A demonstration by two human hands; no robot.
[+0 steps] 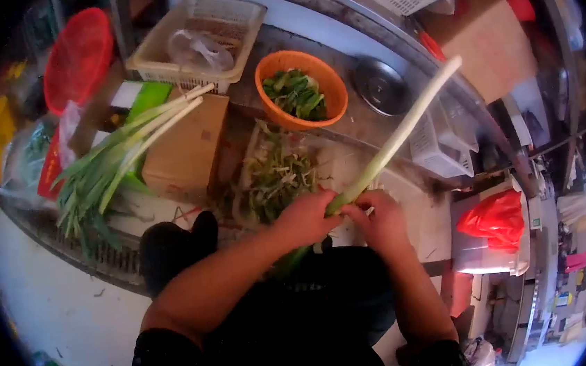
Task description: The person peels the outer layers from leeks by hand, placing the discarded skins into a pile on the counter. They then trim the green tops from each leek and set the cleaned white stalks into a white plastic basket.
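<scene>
A long green onion [403, 128] slants up to the right, its pale root end high and its green part low. My left hand [308, 218] is wrapped round the greener part of the stalk. Close beside it, my right hand [382, 222] is closed, thumb and fingers pinching at the stalk. The green leaves run down below my left hand, mostly hidden by my forearm. Under my hands on the floor lies a heap of leafy trimmings [278, 177]. More green onions [119, 146] rest on a cardboard box [189, 150] at the left, leaves hanging over its side.
An orange basket [270, 112] of leafy greens stands ahead, next to a round metal lid [379, 86]. Behind the box is a cream crate [150, 68] holding a plastic bag. A red basket [80, 59] leans at the far left. A red bag [493, 221] tops a white bin at right.
</scene>
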